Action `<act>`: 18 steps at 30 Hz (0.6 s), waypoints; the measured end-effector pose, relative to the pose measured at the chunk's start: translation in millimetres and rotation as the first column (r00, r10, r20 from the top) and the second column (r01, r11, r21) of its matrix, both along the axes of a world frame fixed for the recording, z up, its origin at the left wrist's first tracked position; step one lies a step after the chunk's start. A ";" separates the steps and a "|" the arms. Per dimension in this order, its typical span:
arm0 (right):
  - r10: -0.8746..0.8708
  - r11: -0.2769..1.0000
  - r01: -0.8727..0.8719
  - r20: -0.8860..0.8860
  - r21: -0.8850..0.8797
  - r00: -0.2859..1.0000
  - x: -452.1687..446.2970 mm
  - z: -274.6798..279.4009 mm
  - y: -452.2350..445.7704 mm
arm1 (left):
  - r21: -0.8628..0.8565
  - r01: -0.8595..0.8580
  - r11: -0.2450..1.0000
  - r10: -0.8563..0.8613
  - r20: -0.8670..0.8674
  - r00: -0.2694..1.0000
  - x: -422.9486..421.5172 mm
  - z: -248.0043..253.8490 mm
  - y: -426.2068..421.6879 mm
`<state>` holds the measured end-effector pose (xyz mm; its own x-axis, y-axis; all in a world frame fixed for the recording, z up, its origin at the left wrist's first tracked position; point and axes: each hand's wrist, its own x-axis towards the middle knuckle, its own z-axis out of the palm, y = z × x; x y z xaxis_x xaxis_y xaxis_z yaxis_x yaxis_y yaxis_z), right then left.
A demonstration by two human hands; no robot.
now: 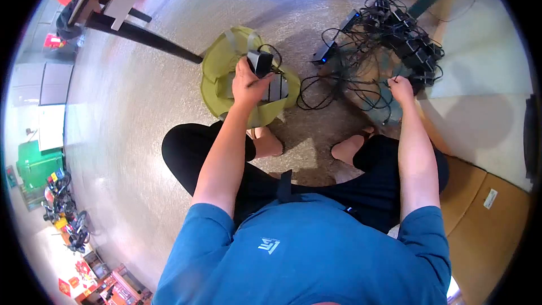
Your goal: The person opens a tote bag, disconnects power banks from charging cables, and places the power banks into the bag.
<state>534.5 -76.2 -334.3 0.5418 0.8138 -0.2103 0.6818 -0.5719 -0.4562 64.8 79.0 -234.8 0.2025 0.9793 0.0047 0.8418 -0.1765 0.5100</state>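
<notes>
Blue shirt (305, 248) looms nearest; beyond it on the floor (130, 107) sprawls a heap of cabled adapters (419, 57), right of an olive bag (212, 82). Left hand (247, 86), arm outstretched, half-closed, grips a black adapter (261, 64) over the bag's rim; right hand (401, 88), reaching forward, pinches cable at the heap's near edge. Separating it seemingly calls for slack.

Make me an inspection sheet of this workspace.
Surface: shiny speckled floor; no spills seen.
Job's things: black power brick held above open green bag; more bricks heaped among cables.
Clutter: cardboard at the right.
Grippers: left hand grips the brick; right hand at the heap's edge, its grip unclear.
Cables: black cables tangled on the floor; two bricks nearby show blue lights.
Surroundings: dark table leg beyond the bag.
</notes>
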 end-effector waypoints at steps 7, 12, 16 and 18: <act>-0.038 0.996 0.037 -0.016 -0.077 0.999 0.4 -4.5 12.3 | -0.166 -0.272 0.948 0.235 -0.210 0.949 -77.5 -99.1 44.7; -0.012 0.993 0.012 0.000 -0.115 1.000 2.0 -15.1 7.0 | -0.197 -0.375 0.906 0.319 -0.266 0.910 -93.9 -153.5 71.0; 0.042 0.995 -0.033 0.095 -0.094 0.995 10.3 -30.5 0.5 | -0.204 -0.321 0.925 0.242 -0.338 0.909 -123.8 -185.9 113.0; 0.062 0.995 -0.053 0.122 -0.081 0.991 13.3 -35.6 1.8 | -0.213 -0.315 0.925 0.230 -0.345 0.910 -141.0 -199.4 129.2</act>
